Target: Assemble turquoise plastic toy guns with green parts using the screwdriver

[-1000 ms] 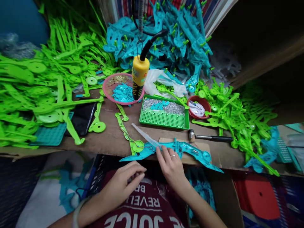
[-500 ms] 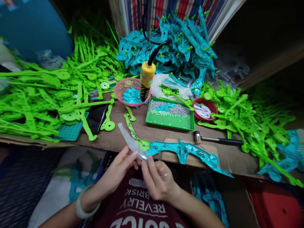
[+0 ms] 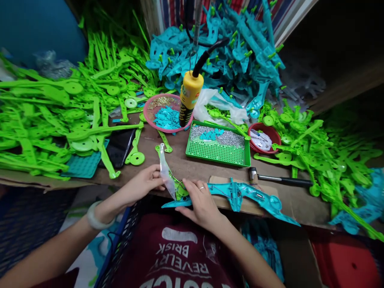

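Observation:
My left hand (image 3: 147, 181) pinches a clear, curved plastic piece (image 3: 168, 179), which lies over a green plastic arm (image 3: 181, 191) with a thin wire along it. Reaching over the joint, my right hand (image 3: 201, 200) presses on the left part of a turquoise bow-shaped plastic shell (image 3: 249, 193), thumb below and fingers above. Wires and small fittings show inside the shell. Its left tip sticks out below the green arm. Part of the joint is hidden under my right fingers.
Behind are a green tray (image 3: 218, 156) of screws, a pink basket (image 3: 147, 114) of turquoise bits, a hanging yellow electric screwdriver (image 3: 191, 94) and a red bowl (image 3: 277, 138). A hammer (image 3: 279, 180) lies right. Green parts (image 3: 39, 120) and turquoise shells (image 3: 219, 52) are heaped around.
The clear piece has swung more upright and now lies over the green arm. My left hand moved left and up along it. My right hand left the clear piece and went onto the shell.

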`<state>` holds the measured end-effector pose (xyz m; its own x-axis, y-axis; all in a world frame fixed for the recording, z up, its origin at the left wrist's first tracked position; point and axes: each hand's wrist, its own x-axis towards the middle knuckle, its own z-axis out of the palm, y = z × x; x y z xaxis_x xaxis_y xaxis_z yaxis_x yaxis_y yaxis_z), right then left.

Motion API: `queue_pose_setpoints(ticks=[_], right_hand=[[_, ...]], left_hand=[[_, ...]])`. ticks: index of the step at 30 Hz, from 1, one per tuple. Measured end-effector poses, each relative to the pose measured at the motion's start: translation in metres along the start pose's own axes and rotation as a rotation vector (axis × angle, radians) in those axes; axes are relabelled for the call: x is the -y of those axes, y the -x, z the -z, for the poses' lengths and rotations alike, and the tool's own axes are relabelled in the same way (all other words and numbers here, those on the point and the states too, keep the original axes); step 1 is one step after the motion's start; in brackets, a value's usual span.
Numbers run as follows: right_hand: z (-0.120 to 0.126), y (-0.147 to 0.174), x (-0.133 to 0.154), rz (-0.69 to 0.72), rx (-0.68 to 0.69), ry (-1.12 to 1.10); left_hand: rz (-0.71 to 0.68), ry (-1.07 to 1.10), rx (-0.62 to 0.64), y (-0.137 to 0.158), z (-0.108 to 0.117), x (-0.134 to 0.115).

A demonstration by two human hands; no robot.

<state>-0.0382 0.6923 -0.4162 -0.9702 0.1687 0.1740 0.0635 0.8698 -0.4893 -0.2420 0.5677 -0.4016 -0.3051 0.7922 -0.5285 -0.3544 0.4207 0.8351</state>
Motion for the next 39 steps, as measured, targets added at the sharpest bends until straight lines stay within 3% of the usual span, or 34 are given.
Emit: queue_pose_setpoints(ticks=[9,15,21,24,26,28,30,39], right_hand=[[-0.001,-0.003,-0.005,0.022,0.021,-0.069],[-0.002,-0.005,-0.007,0.043,0.021,-0.014],[0.001,-0.006,-0.007,0.067,0.053,0.062],[0.002,-0.008,-0.004,0.085,0.067,0.146],[0.003,-0.009,-0.003,0.079,0.071,0.188],[0.004,-0.010,-0.003,0.079,0.078,0.203],[0.004,-0.010,-0.004,0.085,0.085,0.209],[0.009,-0.009,-0.008,0.085,0.089,0.204]], left_hand=[[0.139,0.172,-0.155,0.010,-0.001,0.015],[0.173,0.187,-0.152,0.012,-0.003,0.009],[0.184,0.090,-0.186,0.008,-0.006,0.012],[0.211,-0.209,-0.144,0.003,0.005,0.010],[0.089,-0.590,-0.214,-0.001,0.015,0.004],[-0.159,-0.940,-0.329,-0.005,0.023,-0.001],[-0.354,-1.114,-0.397,-0.009,0.027,-0.005],[-0.474,-0.947,-0.458,-0.021,0.022,0.010]])
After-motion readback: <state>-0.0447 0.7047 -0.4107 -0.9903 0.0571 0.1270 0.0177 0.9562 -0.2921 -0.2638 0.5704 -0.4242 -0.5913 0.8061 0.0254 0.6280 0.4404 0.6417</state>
